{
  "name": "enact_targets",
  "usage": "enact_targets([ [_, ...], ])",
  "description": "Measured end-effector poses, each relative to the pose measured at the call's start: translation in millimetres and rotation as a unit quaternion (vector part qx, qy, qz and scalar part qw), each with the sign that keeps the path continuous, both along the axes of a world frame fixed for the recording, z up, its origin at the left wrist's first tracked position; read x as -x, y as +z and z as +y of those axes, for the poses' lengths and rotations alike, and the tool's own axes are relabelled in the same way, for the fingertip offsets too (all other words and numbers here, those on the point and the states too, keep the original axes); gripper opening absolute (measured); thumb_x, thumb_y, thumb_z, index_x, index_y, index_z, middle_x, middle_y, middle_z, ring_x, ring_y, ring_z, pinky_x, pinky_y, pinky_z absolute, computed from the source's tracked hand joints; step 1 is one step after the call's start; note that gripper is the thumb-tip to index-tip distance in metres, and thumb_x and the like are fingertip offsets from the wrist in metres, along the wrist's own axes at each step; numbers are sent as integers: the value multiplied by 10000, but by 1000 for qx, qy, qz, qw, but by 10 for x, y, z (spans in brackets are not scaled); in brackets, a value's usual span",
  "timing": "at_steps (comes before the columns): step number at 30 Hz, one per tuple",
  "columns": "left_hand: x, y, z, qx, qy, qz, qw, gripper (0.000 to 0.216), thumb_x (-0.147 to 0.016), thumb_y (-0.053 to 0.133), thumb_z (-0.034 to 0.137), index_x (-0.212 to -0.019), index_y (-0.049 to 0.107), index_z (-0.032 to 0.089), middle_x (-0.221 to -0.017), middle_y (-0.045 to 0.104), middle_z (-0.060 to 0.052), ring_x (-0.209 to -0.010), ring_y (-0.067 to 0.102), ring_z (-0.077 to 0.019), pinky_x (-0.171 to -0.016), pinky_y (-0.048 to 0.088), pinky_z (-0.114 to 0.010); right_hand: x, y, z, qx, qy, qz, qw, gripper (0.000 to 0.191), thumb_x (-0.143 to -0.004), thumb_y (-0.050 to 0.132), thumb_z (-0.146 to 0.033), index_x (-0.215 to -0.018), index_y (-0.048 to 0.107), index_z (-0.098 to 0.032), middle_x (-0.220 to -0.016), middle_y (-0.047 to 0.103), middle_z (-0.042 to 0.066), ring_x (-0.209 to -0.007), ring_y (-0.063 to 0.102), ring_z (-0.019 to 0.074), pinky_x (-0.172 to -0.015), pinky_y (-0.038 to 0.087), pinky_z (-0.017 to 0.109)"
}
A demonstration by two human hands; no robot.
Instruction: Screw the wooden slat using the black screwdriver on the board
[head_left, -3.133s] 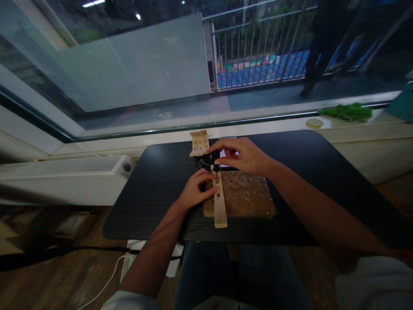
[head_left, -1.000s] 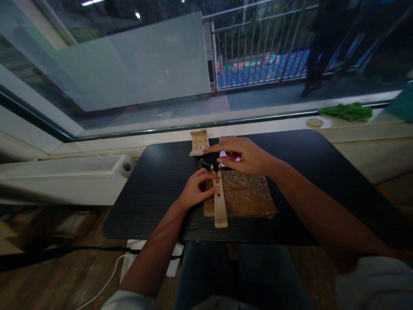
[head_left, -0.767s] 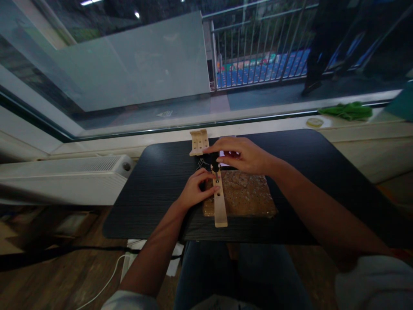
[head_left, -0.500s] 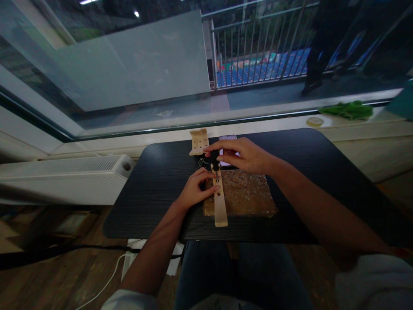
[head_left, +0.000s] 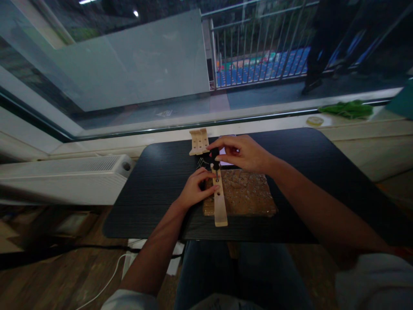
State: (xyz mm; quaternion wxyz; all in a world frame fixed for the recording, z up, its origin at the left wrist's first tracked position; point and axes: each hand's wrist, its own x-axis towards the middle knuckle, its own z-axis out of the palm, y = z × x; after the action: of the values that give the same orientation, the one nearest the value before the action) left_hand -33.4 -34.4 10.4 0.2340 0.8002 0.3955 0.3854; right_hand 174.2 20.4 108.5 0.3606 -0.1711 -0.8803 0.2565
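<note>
My right hand has thumb and fingers closed round the black handle of a screwdriver. The screwdriver stands upright, its shaft reaching down to a hole in a pale wooden strip. That strip lies across the left part of a brown, plastic-wrapped board, its near end jutting past the board's edge. With thumb and index finger on either side of the screwdriver tip, my left hand grips the strip. A screw at the tip is too small to make out clearly.
Behind the hands on the black table are more wooden pieces with holes, several loose screws and a phone, partly covered by my right hand. A window sill borders the far edge; a white radiator stands at left.
My right hand's fingers have shifted slightly on the screwdriver handle. My left hand, the strip and the board stay in place.
</note>
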Motion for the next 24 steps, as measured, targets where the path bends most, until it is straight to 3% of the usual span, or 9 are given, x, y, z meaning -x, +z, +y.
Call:
enact_targets([
  [9,0,3,0,-5,-3,2,1000,259,-801,687,335,-995,679,163,-907,587,-46,-831,567,-166,-744,475,-295,19,-19,6,0,-15,10,1000,265,-829,669,-232,-1070,648,-123,-711,562,-50,-495,388,26,-504,300,182],
  [24,-3,1,6,-13,-7,-3,1000,249,-798,696,318,-995,681,166,-903,586,-45,-840,574,-171,-751,484,-302,45,-70,17,-6,-38,40,998,303,-798,700,-381,-954,605,-139,-605,433,-88,-484,342,38,-489,262,196],
])
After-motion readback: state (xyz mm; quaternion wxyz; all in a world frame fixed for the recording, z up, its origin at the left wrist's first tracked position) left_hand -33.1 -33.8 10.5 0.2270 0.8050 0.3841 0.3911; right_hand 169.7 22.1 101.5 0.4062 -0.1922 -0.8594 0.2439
